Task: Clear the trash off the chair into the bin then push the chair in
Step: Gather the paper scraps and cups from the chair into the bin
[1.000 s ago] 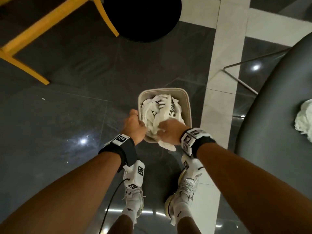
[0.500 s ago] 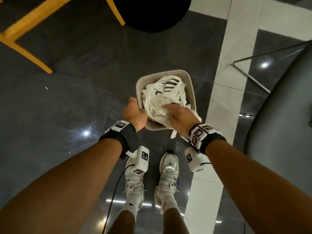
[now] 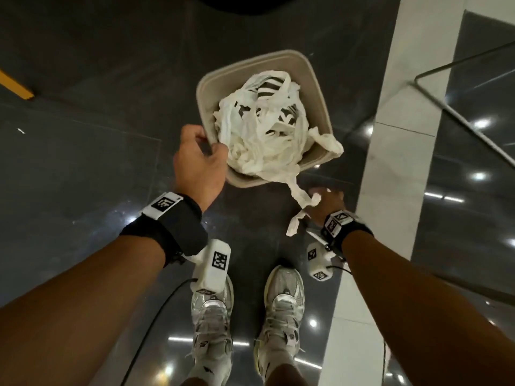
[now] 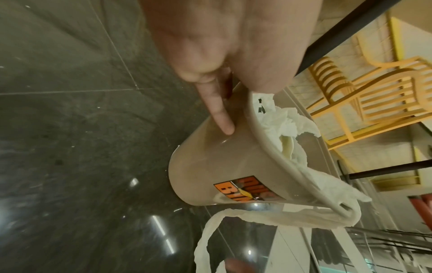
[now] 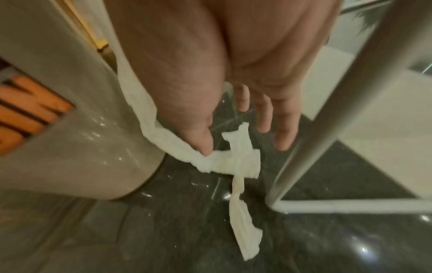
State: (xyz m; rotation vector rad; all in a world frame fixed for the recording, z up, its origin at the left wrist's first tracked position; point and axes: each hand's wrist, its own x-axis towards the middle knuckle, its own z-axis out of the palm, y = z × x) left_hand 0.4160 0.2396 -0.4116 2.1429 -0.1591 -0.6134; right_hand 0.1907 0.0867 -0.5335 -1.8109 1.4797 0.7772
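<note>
A beige bin (image 3: 315, 79) stands on the dark floor, heaped with crumpled white paper trash (image 3: 262, 135). My left hand (image 3: 206, 143) grips its near-left rim, thumb inside and a finger down the outer wall (image 4: 222, 114). One paper strip (image 3: 302, 196) hangs over the near-right corner toward the floor. My right hand (image 3: 326, 197) is low beside the bin with fingers straight and spread. Its thumb tip (image 5: 205, 147) touches the strip (image 5: 233, 162). The bin wall with an orange label (image 5: 30, 114) is just left of that hand. A grey metal chair leg (image 5: 327, 129) rises at its right.
The chair's thin metal frame (image 3: 457, 112) crosses the floor at right, past a white floor stripe (image 3: 404, 135). My two shoes (image 3: 284, 302) stand just behind the bin. A black round base (image 3: 250, 4) lies beyond it. Yellow slatted chairs (image 4: 374, 92) stand further off.
My right hand has left the top of the trash heap and dropped to the bin's near-right side by the hanging strip. My left hand stays on the rim. The view has closed in.
</note>
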